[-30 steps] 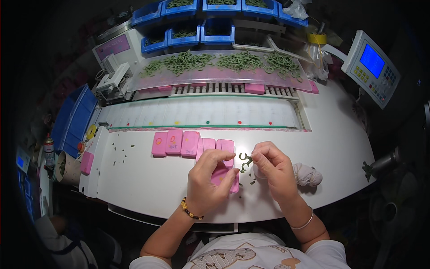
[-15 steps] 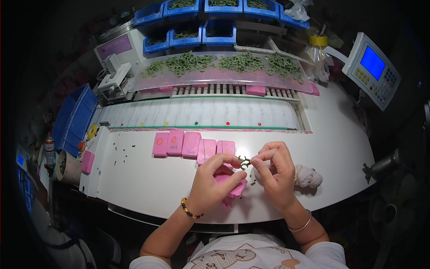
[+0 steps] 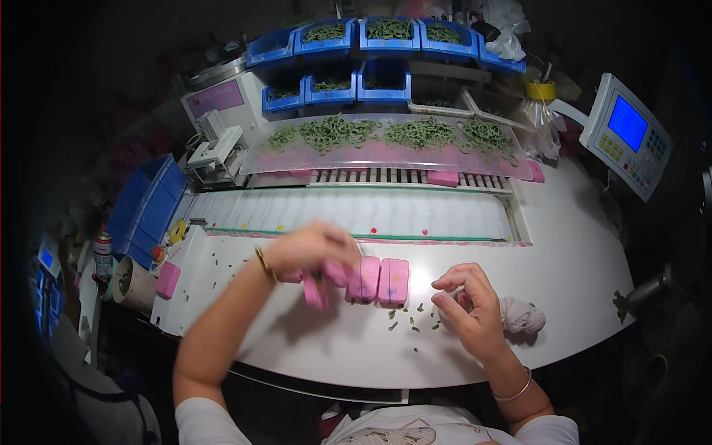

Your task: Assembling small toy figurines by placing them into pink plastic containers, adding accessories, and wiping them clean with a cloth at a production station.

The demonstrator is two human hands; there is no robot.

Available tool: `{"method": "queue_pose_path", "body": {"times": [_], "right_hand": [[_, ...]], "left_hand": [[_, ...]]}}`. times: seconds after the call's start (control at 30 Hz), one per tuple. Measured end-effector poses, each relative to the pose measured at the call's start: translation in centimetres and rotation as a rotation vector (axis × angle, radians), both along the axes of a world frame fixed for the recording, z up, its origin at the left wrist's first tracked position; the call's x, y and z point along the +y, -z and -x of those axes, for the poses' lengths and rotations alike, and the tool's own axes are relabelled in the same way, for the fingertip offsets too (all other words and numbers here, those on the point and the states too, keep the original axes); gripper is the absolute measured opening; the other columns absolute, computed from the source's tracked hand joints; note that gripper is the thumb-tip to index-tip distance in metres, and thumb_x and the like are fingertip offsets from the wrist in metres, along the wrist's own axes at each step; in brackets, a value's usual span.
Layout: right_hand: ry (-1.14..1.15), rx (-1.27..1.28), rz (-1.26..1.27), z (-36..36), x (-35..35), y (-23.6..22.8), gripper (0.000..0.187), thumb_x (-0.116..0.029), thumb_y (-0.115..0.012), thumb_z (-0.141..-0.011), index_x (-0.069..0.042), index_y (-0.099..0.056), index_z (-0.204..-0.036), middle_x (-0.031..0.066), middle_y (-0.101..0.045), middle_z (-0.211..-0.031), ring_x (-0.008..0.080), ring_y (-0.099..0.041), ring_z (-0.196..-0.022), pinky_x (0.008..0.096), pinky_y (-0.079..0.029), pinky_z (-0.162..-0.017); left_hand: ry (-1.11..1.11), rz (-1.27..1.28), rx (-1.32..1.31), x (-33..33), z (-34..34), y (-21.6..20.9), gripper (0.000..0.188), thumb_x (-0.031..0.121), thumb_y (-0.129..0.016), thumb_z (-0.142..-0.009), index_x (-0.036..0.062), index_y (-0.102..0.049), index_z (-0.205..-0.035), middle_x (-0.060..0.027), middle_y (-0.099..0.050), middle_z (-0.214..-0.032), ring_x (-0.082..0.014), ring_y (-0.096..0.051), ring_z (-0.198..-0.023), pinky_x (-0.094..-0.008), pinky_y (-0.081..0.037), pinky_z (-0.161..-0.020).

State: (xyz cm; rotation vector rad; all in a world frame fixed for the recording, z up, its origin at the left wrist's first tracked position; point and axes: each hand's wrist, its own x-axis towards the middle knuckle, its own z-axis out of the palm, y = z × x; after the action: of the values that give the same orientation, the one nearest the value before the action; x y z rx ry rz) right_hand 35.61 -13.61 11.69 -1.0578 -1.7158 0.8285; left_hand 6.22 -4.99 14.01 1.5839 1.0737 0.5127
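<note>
My left hand [image 3: 315,248], smeared by motion, is above the row of pink blocks on the left part of the white table. A blurred pink block [image 3: 317,291] hangs beneath its fingers, seemingly gripped; the exact hold is hidden. Two other pink blocks [image 3: 393,282] stand sharp just right of it. My right hand [image 3: 475,308] is raised over the table's right side, fingers curled, thumb and forefinger apart with nothing visible between them. Small green bits [image 3: 414,322] lie scattered between the two hands. Beside the right hand rests a bundled whitish cloth [image 3: 523,317].
A clear tray [image 3: 341,159] of green ring-like pieces sits over a roller conveyor [image 3: 400,178]. Blue bins [image 3: 386,52] stand behind. A keypad screen panel [image 3: 627,133] is at right; a large blue crate [image 3: 144,215] and a white tub [image 3: 133,282] are at left.
My left hand has swung left and away from the right, carrying pink along. The small green piece held between both hands no longer shows there. The whole view has shifted slightly.
</note>
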Motion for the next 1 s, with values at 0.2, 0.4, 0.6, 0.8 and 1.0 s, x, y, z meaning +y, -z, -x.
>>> {"method": "queue_pose_path", "body": {"times": [0.2,0.4,0.6,0.8,1.0], "right_hand": [[-0.048,0.033,-0.017,1.0,-0.5,-0.1,0.02,-0.011,-0.072,-0.082,-0.006,-0.065,-0.1,0.0043,-0.053,-0.099,0.0089,-0.049,-0.079,0.0215,-0.038,-0.061],[-0.048,-0.028,-0.065,0.4,-1.1,-0.7,0.027,-0.012,-0.075,-0.079,-0.006,-0.064,-0.103,0.0071,-0.056,-0.103,0.0136,-0.052,-0.084,0.0241,-0.042,-0.064],[-0.225,-0.198,-0.401,2.1,-1.6,-1.4,0.047,-0.009,-0.076,-0.073,-0.005,-0.059,-0.117,0.0135,-0.057,-0.111,0.0306,-0.056,-0.1,0.0384,-0.047,-0.085],[-0.169,-0.245,-0.561,1.5,-1.1,-0.4,0.041,0.006,-0.061,-0.064,-0.002,-0.065,-0.104,0.011,-0.064,-0.098,0.0295,-0.063,-0.089,0.0392,-0.052,-0.075],[-0.082,-0.478,-0.725,1.8,-2.7,-0.3,0.039,-0.007,-0.063,-0.07,-0.005,-0.068,-0.108,0.0084,-0.067,-0.108,0.0207,-0.064,-0.094,0.0321,-0.047,-0.077]], "left_hand": [[-0.592,-0.015,-0.488,7.6,2.5,-8.5,0.047,0.042,-0.063,-0.089,-0.002,-0.063,-0.106,-0.005,-0.061,-0.083,-0.0132,-0.057,-0.065,-0.0368,-0.058,-0.067],[-0.309,0.083,-0.437,3.4,-5.0,-2.3,0.049,0.035,-0.064,-0.09,-0.0015,-0.057,-0.122,-0.0156,-0.066,-0.11,-0.0167,-0.062,-0.079,-0.0315,-0.056,-0.067],[-0.255,0.469,-0.786,-4.8,-11.4,2.2,0.055,0.044,-0.052,-0.097,-0.0013,-0.053,-0.128,-0.0135,-0.064,-0.111,-0.0143,-0.064,-0.091,-0.0302,-0.054,-0.081],[-0.188,0.504,-1.05,-8.1,-12.5,3.2,0.067,0.056,-0.043,-0.096,-0.001,-0.048,-0.133,-0.0154,-0.06,-0.121,-0.0195,-0.058,-0.111,-0.0346,-0.046,-0.099],[-0.312,0.511,-0.907,-8.0,-12.4,3.2,0.076,0.062,-0.03,-0.097,-0.0041,-0.044,-0.13,-0.0123,-0.062,-0.106,-0.021,-0.062,-0.096,-0.0333,-0.051,-0.086]]}}
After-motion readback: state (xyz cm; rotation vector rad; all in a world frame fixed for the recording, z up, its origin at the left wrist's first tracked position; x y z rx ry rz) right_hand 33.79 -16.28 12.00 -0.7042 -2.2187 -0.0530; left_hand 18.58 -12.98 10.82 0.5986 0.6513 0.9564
